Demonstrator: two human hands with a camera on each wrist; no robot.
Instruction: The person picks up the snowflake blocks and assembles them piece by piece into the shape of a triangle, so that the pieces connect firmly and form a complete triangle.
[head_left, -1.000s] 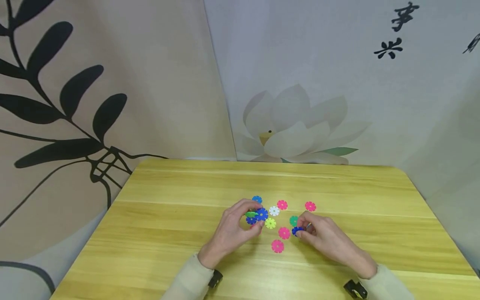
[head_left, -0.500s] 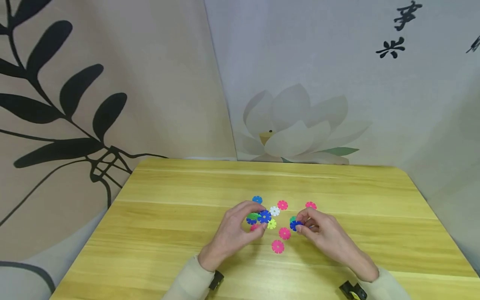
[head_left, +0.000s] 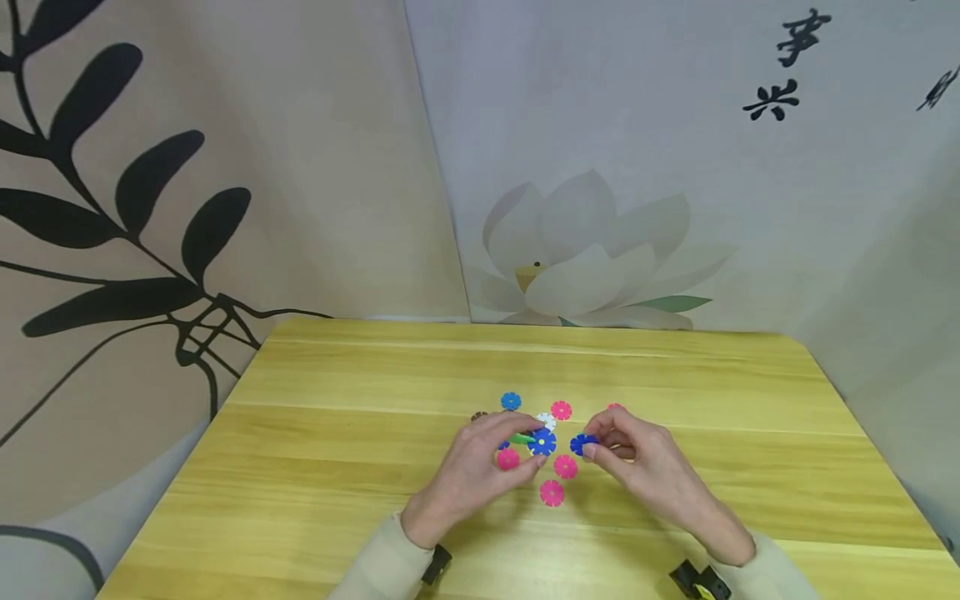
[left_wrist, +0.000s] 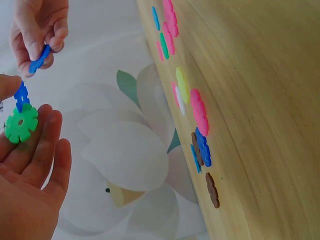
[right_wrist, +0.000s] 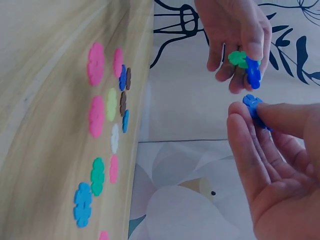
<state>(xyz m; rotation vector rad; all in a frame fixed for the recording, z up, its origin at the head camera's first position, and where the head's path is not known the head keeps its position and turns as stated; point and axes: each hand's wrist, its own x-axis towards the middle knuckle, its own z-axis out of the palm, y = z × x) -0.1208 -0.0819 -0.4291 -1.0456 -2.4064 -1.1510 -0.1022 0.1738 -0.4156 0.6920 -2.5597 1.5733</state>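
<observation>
My left hand (head_left: pixel 476 468) pinches a dark blue notched snowflake disc (head_left: pixel 542 442) between thumb and fingers. A light green disc (left_wrist: pixel 21 123) is slotted into that blue disc, at an angle to it. My right hand (head_left: pixel 651 471) pinches another dark blue disc (head_left: pixel 581 445) by its edge, between thumb and fingertips. The two blue discs face each other across a small gap, raised above the table in both wrist views.
On the wooden table (head_left: pixel 360 467) several loose discs lie below the hands: pink (head_left: pixel 552 493), light blue (head_left: pixel 511 401), white (right_wrist: pixel 115 139), yellow (right_wrist: pixel 111 105), green (right_wrist: pixel 97 176) and brown (left_wrist: pixel 212 190). A printed fabric backdrop (head_left: pixel 360 167) stands behind the table.
My left hand has moved to the right with the joined green and blue discs. My right hand has moved left and slightly farther from me with its blue disc, narrowing the gap.
</observation>
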